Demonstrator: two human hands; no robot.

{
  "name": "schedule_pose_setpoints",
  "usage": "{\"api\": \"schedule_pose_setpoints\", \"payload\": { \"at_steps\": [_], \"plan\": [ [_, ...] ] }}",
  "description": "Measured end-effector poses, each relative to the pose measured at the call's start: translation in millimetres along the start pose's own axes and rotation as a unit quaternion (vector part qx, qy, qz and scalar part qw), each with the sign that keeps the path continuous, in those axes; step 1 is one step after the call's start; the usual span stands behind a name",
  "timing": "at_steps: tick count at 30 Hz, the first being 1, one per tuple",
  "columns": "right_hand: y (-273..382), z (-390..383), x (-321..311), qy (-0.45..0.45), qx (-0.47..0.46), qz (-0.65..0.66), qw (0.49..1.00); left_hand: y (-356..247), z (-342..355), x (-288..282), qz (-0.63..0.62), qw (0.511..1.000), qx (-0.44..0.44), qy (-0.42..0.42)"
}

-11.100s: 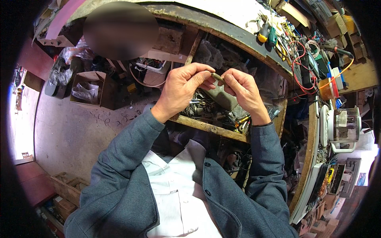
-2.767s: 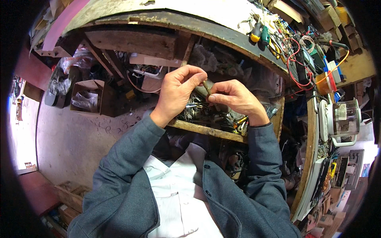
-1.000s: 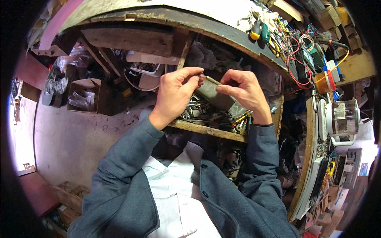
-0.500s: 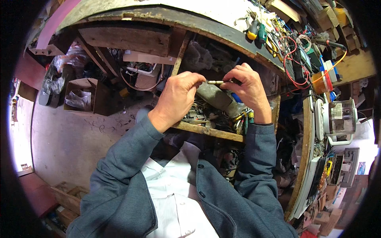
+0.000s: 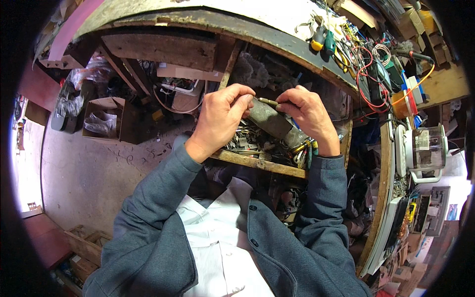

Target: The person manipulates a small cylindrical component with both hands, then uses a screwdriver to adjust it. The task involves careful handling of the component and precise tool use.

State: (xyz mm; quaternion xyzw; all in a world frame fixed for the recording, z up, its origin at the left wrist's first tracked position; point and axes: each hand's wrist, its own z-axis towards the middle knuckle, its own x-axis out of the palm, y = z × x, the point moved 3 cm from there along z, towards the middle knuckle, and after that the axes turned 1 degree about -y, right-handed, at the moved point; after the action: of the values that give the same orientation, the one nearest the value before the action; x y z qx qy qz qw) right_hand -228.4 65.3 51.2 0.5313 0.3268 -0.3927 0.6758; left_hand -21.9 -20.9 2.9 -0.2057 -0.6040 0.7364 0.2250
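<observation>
My left hand (image 5: 217, 121) is closed, thumb and forefinger drawn together at the left end of a small brass-coloured cylinder (image 5: 267, 101); what exactly those fingertips hold is hidden. My right hand (image 5: 314, 119) pinches the cylinder's right part, its other fingers curled. The cylinder lies nearly horizontal, slightly tilted. Under both hands is an open wooden drawer (image 5: 257, 161) holding a greyish flat elongated object (image 5: 269, 121), many loose metal pieces (image 5: 242, 141) and several coloured tools (image 5: 302, 151).
A workbench edge (image 5: 269, 37) runs above, bearing pliers and screwdrivers (image 5: 329, 42) and tangled wires (image 5: 371, 74). A glass-sided appliance (image 5: 428, 151) stands at right. A cardboard box (image 5: 101, 119) with plastic sits on the floor at left, near a wooden crate (image 5: 84, 245).
The cylinder was tilted steeply about three seconds ago and level half a second ago; now it slopes slightly down to the right. My right hand has shifted rightward since three seconds ago.
</observation>
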Motion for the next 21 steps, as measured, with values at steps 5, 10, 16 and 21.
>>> {"api": "schedule_pose_setpoints", "payload": {
  "at_steps": [5, 10, 16, 21],
  "plan": [
    [1.5, -0.7, 2.4, 0.008, -0.013, 0.012, 1.0, 0.7, 1.1, -0.3, 0.008, 1.0, 0.01, -0.001],
    [3.2, -0.7, 0.2, -0.009, -0.002, 0.003, 1.0, 2.8, 0.4, 0.4, -0.002, 1.0, 0.005, 0.003],
    [7.0, 0.8, -2.3, -0.048, -0.007, -0.015, 0.999, -0.9, -0.1, 0.5, -0.02, 1.0, -0.02, 0.007],
    [5.6, 0.4, -0.5, -0.069, -0.001, -0.01, 0.998, -0.2, 0.0, 0.4, -0.031, 0.999, -0.025, 0.003]
  ]
}}
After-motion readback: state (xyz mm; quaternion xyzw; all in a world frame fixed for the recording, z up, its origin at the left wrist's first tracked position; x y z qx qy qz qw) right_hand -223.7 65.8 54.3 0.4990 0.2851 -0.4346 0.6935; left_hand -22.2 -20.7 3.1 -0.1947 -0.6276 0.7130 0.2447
